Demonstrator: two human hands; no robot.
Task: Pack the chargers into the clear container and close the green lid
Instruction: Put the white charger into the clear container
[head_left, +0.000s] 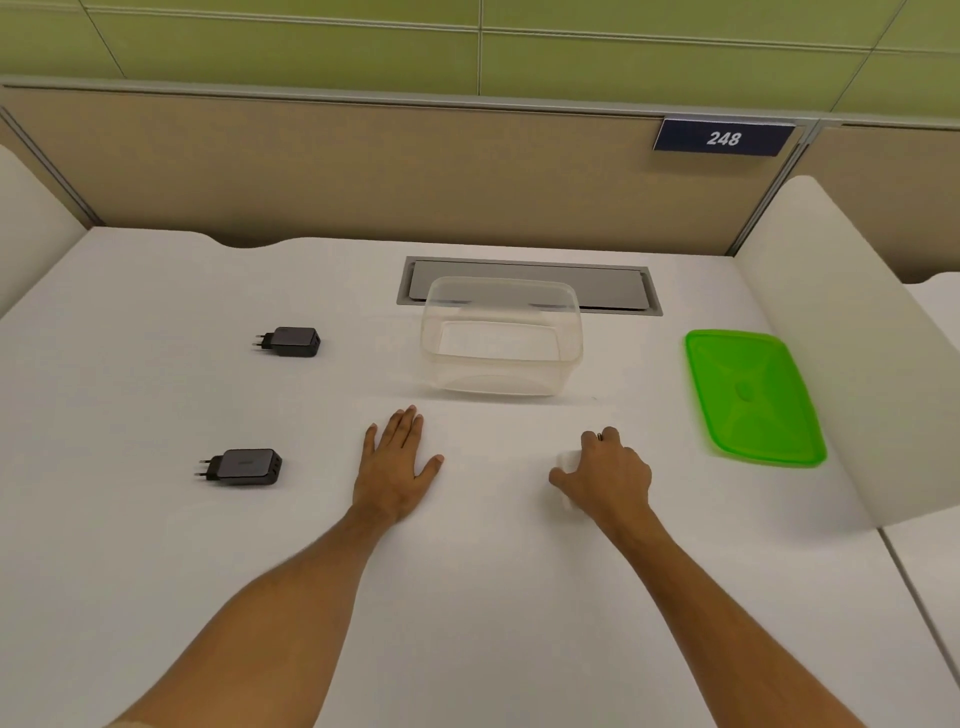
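A clear container (569, 358) stands empty in the middle of the white desk. The green lid (753, 397) lies flat to its right. Two dark chargers lie on the left: one farther back (293, 341), one nearer (244, 466), both with prongs pointing left. My left hand (397, 462) rests flat on the desk, fingers spread, just right of the near charger. My right hand (608, 473) is curled over a small white charger (567, 462), which is mostly hidden under the fingers.
A grey cable hatch (613, 286) sits in the desk behind the container. White dividers rise at the left (31, 228) and right (852, 332), the right one close to the lid. A beige partition with a "248" sign (723, 137) closes the back.
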